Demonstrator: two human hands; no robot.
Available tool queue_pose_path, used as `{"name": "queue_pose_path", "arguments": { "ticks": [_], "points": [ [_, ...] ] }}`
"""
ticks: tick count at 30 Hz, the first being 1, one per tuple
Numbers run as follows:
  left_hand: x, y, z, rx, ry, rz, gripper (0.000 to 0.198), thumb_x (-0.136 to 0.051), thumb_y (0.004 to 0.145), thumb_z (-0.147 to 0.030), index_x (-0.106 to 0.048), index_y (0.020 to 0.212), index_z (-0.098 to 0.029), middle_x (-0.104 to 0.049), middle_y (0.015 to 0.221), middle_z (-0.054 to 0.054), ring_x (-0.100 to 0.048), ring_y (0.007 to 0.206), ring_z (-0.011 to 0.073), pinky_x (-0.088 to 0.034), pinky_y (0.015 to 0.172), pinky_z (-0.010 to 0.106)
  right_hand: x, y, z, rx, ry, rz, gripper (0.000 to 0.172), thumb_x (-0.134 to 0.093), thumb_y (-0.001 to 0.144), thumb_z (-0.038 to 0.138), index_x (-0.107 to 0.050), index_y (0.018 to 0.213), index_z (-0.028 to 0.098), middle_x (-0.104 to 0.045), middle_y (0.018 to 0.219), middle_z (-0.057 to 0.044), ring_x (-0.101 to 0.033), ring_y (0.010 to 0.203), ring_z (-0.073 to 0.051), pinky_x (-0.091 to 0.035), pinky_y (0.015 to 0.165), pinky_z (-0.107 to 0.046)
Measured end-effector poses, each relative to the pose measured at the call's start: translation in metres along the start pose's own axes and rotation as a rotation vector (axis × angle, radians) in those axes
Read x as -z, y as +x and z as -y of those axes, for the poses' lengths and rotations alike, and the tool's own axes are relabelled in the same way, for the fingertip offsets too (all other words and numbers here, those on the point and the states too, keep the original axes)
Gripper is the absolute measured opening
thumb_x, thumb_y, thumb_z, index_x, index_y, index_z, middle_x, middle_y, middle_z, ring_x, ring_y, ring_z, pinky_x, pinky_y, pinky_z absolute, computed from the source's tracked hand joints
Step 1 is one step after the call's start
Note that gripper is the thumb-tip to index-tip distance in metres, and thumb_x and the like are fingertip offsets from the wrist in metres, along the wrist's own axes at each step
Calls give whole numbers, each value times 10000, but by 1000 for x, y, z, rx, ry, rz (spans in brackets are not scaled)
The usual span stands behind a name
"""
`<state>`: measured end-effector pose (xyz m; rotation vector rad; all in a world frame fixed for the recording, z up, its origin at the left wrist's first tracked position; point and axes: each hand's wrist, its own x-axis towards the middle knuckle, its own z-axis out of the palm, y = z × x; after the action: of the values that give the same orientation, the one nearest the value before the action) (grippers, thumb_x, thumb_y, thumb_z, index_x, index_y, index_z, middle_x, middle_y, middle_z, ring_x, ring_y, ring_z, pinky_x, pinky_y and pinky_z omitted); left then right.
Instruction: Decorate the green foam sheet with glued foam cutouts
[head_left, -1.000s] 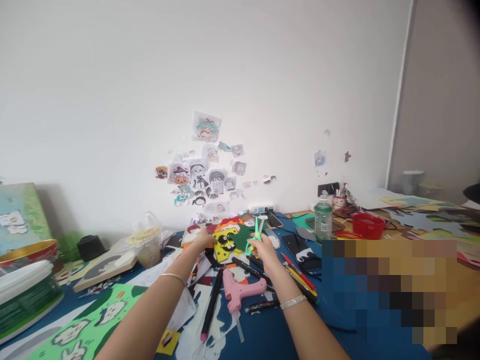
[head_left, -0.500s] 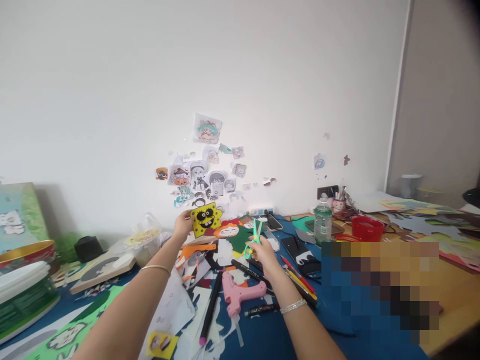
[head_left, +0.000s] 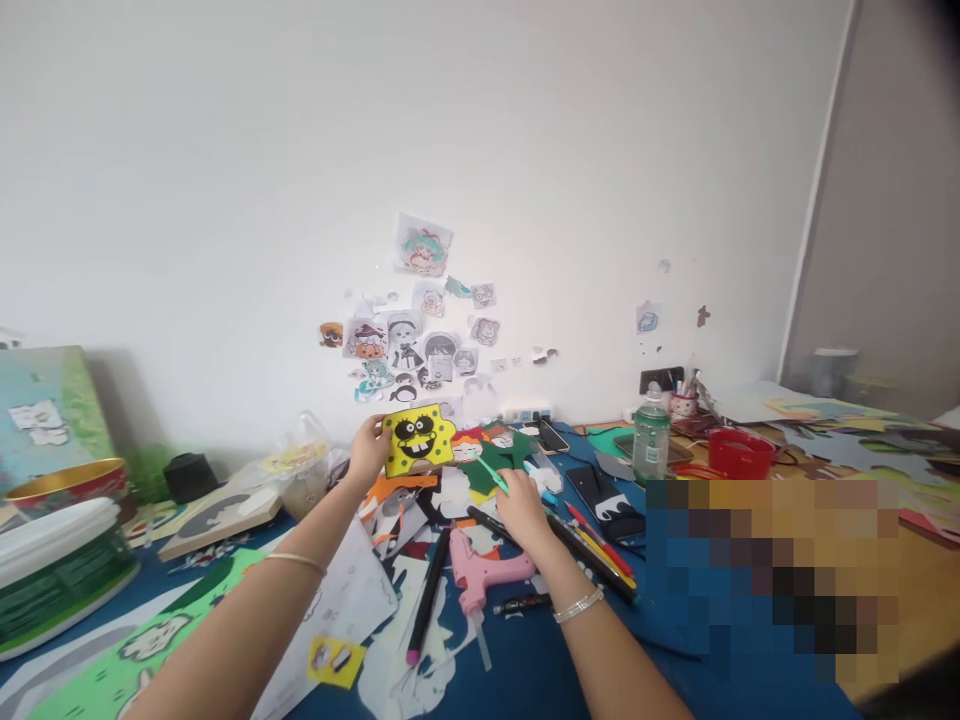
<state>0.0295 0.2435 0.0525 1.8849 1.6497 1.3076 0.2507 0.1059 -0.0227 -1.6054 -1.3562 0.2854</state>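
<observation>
Left hand (head_left: pixel 367 452) pinches one yellow sponge-face cutout (head_left: pixel 418 438), held up over the cluttered blue table (head_left: pixel 540 670). Right hand (head_left: pixel 523 512) grips one pair of green scissors (head_left: pixel 491 470), with one pink glue gun (head_left: pixel 487 578) lying just beside it.

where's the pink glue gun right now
In the head view the pink glue gun lies on the blue table cover near the centre, just below the right hand holding green scissors, with a black marker at its left.

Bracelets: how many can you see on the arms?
2. A gold bracelet circles the left wrist, behind the left hand holding the yellow cut-out. A silver bracelet circles the right wrist, behind the right hand holding green scissors. Others may hide among the clutter.
</observation>
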Motion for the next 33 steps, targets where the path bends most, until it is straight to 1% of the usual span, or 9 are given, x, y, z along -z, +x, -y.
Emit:
{"name": "queue_pose_path", "arguments": {
  "ticks": [4, 6, 8, 11, 14, 17, 22, 26, 33],
  "points": [
    [-7, 3, 3, 36, 208, -15, 459, -402, 856, -270, -355, 1275, -89, -610, 1114, 200, -612, 983, 280, -493, 748, 364, 2, 1, 0, 20, -58, -13, 361, -460, 743, 81, -633, 1050, 158, -592, 1075, -129, -500, 1037, -279, -340, 894, -341],
    [-18, -5, -1, -6, 317, -1, 487, -424, 840, -286, -373, 1269, -61, -552, 1180, 254, -542, 1084, 344, -444, 827, 442, 3, 2, 1, 19, -58, -26, 350, -456, 744, 87, -634, 1038, 155, -597, 1073, -130, -504, 1033, -275, -351, 879, -332],
    [-35, -17, -8, -98, 406, 69, 390, -436, 826, -263, -488, 1179, -107, -550, 1198, 221, -513, 1121, 341, -404, 879, 446, 5, 3, 1, 6, -45, -43, 338, -450, 752, 103, -630, 1033, 156, -601, 1065, -128, -511, 1028, -267, -357, 868, -323],
    [-69, -38, -23, -211, 494, 241, 235, -496, 793, -289, -617, 954, -168, -635, 1085, 137, -549, 1071, 295, -406, 877, 382, 10, 3, 2, -27, -8, -61, 324, -428, 776, 133, -615, 1039, 166, -614, 1052, -107, -529, 1011, -246, -365, 851, -303],
    [-102, -54, -34, -248, 549, 355, 323, -564, 748, -367, -602, 999, -167, -645, 1058, 137, -574, 1018, 291, -434, 823, 365, 16, 3, 2, -64, 43, -65, 313, -391, 809, 176, -597, 1044, 175, -634, 1046, -86, -557, 985, -229, -390, 801, -283],
    [-123, -61, -40, -240, 590, 377, 490, -632, 688, -396, -539, 1113, -170, -589, 1160, 153, -516, 1100, 317, -428, 834, 377, 19, 2, 1, -98, 88, -71, 294, -375, 829, 229, -594, 1020, 186, -656, 994, -74, -589, 926, -221, -412, 739, -274],
    [-133, -59, -44, -173, 632, 363, 545, -678, 647, -376, -521, 1126, -168, -552, 1185, 172, -487, 1133, 324, -423, 838, 362, 17, 5, -1, -110, 133, -94, 268, -388, 817, 235, -600, 974, 185, -661, 964, -78, -591, 910, -224, -413, 737, -277],
    [-133, -55, -42, -153, 638, 407, 537, -693, 589, -498, -595, 1003, -170, -524, 1224, 183, -458, 1160, 367, -415, 858, 390, 16, 6, -4, -112, 155, -92, 252, -398, 805, 240, -600, 946, 188, -655, 969, -83, -582, 925, -236, -407, 752, -289],
    [-136, -52, -34, -125, 552, 439, 811, -735, 475, -563, -535, 1115, -106, -545, 1192, 246, -475, 1137, 410, -407, 872, 448, 15, 7, -10, -119, 203, -98, 269, -411, 776, 273, -599, 942, 178, -646, 945, -96, -566, 919, -262, -391, 768, -319]
  ]
}}
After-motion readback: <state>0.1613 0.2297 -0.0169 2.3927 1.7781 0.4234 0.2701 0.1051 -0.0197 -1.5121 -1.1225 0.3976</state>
